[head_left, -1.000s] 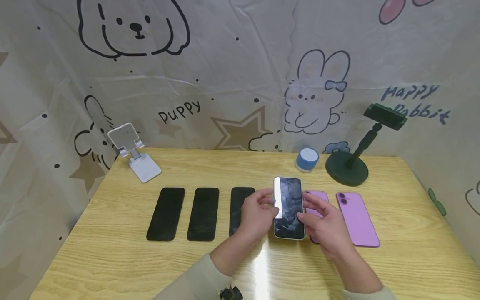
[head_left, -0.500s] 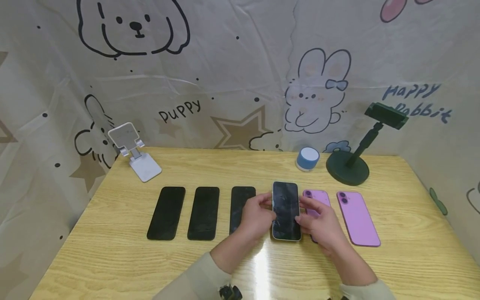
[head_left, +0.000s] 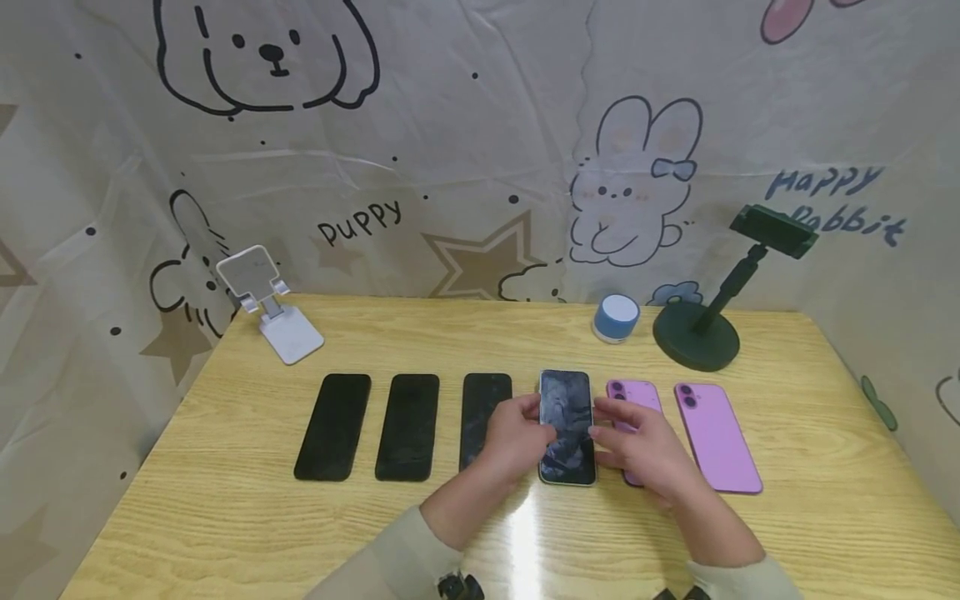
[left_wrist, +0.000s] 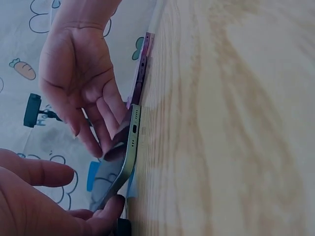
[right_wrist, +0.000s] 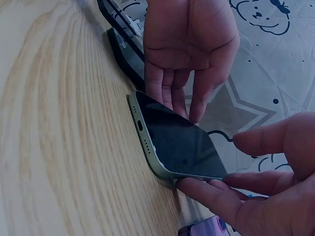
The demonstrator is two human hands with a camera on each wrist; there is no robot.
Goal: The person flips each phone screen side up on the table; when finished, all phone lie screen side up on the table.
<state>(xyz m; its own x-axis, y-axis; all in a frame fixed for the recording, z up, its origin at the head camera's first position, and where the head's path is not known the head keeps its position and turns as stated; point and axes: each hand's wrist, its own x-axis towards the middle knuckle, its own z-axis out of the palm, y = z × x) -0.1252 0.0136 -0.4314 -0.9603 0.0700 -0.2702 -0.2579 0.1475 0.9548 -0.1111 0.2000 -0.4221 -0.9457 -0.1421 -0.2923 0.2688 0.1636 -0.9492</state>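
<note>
Flanking a green-edged phone (head_left: 567,458) in the head view, the left hand (head_left: 517,439) and right hand (head_left: 647,450) rest nearly straight fingers at its sides, between dark phones (head_left: 407,427) and pink phones (head_left: 720,442) on a wood-grained bench (head_left: 225,533) (cartoon-printed cloth (head_left: 480,142) hangs behind). From the left wrist, that hand's thumb stands clear of the phone. From the right wrist, likewise; the phone sits on or just above the bench.

"puppy" (head_left: 360,222), "Happy Rabbit" (head_left: 828,181), both on printed backdrop (head_left: 450,150)

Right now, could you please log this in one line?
green-edged phone: screen up; left hand: at its left edge; right hand: at its right edge
</note>
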